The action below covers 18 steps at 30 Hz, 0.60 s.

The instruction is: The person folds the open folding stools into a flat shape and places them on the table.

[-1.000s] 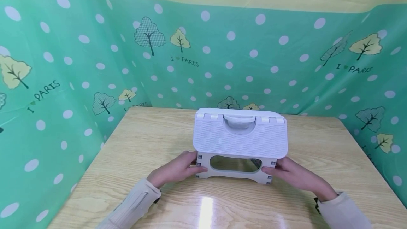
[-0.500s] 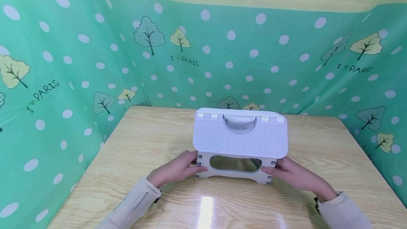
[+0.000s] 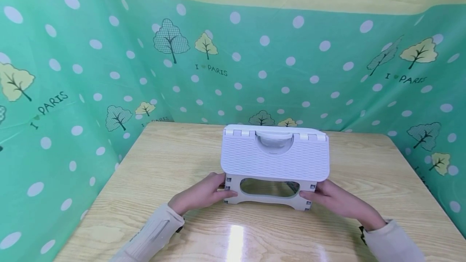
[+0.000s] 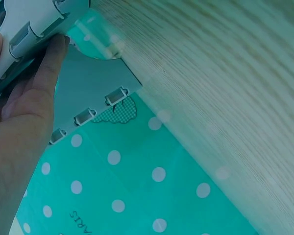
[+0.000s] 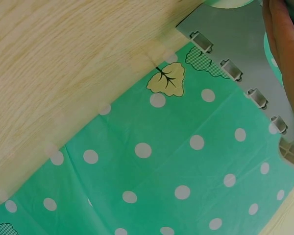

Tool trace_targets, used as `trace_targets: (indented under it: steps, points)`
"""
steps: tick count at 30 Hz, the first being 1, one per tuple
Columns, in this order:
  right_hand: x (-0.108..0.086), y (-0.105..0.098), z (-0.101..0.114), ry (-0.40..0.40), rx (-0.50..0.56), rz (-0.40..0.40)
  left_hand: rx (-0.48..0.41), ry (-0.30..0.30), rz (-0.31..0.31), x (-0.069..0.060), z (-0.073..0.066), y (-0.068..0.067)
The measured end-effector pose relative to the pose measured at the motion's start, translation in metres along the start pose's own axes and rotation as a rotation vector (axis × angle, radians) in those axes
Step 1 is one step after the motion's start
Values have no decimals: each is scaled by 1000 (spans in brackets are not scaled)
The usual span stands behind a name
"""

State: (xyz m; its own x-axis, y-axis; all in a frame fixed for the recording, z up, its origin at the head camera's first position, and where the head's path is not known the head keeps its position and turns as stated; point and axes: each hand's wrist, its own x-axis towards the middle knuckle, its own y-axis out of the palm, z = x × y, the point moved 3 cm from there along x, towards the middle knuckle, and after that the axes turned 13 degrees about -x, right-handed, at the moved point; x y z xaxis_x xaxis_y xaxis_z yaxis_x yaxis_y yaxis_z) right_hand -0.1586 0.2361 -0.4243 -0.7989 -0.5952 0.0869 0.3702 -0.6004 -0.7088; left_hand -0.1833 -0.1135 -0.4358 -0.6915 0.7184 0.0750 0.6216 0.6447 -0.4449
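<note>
A white folding step stool [image 3: 247,161] stands unfolded on the wooden table, its woven-textured top facing me with a handle in a rounded notch at the far side. On the left, my left hand [image 3: 204,191] grips the edge of the near leg panel [image 3: 267,199], thumb across its front. Mirroring it, my right hand [image 3: 336,199] holds that panel's right edge, thumb on the front and the other fingers behind. In the left wrist view, fingers [image 4: 48,68] reach behind the near panel, and the far leg panel [image 4: 85,81] shows beyond. The right wrist view shows the far panel too.
The wood-grain table [image 3: 174,153] extends on both sides of the stool and shows a bright light reflection in front. A green curtain [image 3: 218,100] with white dots and printed trees hangs behind the table and along its sides.
</note>
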Motion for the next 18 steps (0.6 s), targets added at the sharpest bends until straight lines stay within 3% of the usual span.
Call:
trace_targets:
  steps: [18]
  points:
    - [0,1,-1,-5,5,1,11,8,-3,0,1,1]
